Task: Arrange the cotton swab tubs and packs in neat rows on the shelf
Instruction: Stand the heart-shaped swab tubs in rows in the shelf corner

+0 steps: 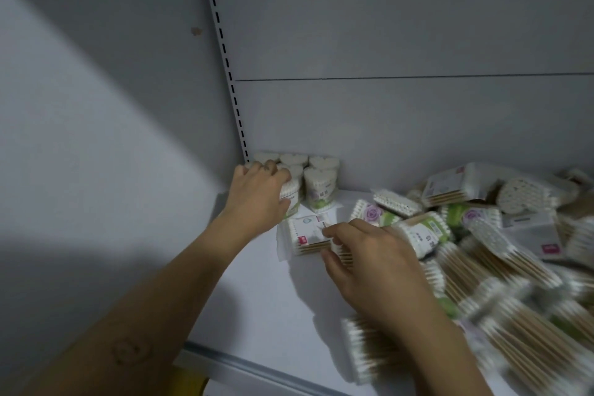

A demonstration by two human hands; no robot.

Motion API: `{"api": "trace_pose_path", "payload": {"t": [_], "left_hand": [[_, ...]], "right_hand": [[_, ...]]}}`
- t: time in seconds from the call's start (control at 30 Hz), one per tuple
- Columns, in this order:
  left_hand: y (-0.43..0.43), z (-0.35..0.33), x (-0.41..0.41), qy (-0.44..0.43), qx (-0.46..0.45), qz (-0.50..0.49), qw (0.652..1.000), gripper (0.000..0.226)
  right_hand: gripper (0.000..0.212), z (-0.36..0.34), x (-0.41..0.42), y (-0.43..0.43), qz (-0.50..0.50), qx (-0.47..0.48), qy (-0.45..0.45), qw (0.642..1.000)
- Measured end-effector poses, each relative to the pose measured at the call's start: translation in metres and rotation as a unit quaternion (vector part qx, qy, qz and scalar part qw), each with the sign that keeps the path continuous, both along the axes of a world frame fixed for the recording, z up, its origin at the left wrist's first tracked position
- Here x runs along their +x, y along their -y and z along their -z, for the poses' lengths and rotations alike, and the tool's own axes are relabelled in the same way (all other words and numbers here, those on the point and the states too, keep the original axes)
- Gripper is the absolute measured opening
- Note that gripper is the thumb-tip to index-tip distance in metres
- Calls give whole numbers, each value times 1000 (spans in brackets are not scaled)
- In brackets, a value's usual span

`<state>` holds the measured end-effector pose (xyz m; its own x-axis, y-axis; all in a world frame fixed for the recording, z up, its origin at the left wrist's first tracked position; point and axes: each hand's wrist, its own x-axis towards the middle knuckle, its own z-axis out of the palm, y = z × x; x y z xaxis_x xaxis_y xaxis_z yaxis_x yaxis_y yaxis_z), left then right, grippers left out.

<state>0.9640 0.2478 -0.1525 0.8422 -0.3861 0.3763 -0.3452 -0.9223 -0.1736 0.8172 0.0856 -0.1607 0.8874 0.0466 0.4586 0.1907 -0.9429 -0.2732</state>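
White cotton tips and pale wooden sticks are pictured across a white shelf in the single head view. At centre left of the frame, a small cluster of clear heart-shaped swab tubs is stood upright in the back corner, against the grey back panel and beside a slotted upright strip. The front-left tub of that cluster is gripped by the left hand, with the fingers curled over its top. Just below centre, a flat clear pack of wooden-stick swabs is laid on the shelf, just in front of the tubs. Its right end is held by the right hand, with the fingers bent over the top and the thumb set against the near edge. A loose heap of swab packs and tubs is piled over the right half of the frame, much of it blurred.
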Motion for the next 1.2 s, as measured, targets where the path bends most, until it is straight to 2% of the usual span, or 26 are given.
{"api": "trace_pose_path", "payload": {"t": [0.2, 0.3, 0.4, 0.47, 0.53, 0.67, 0.77, 0.87, 0.93, 1.07, 1.2], "left_hand": [[-4, -1, -8, -38, -31, 7, 999, 49], [-3, 1, -30, 3, -69, 56, 996, 45], [5, 9, -56, -39, -55, 118, 991, 39], [11, 21, -65, -78, -32, 114, 990, 40], [13, 29, -68, -119, -51, 82, 988, 45], [16, 30, -76, -209, -122, 76, 967, 48], [14, 21, -80, -253, -158, 102, 949, 42], [15, 18, -83, -259, -170, 113, 944, 37], [18, 19, -89, -228, -200, 135, 943, 37], [27, 12, -113, -183, -264, 216, 922, 32], [24, 8, -131, -278, -252, 296, 879, 28]], "right_hand": [[29, -2, -3, 0, -3, 9, -27, 1000], [27, -9, -9, 3, 7, 19, -2, 1000], [23, -13, -14, 8, 22, 15, 18, 999], [31, -14, -16, 9, 5, -8, -37, 999], [39, -13, -17, 8, -3, -39, -90, 995], [42, -9, -26, 9, 13, -58, -98, 993], [59, -20, -44, 19, 11, -91, -141, 986], [79, -33, -66, 36, -23, -88, -223, 971], [85, -33, -74, 39, -33, -102, -243, 964], [71, -21, -65, 38, -32, -141, -216, 966], [63, -12, -52, 36, -20, -120, -206, 971]]}}
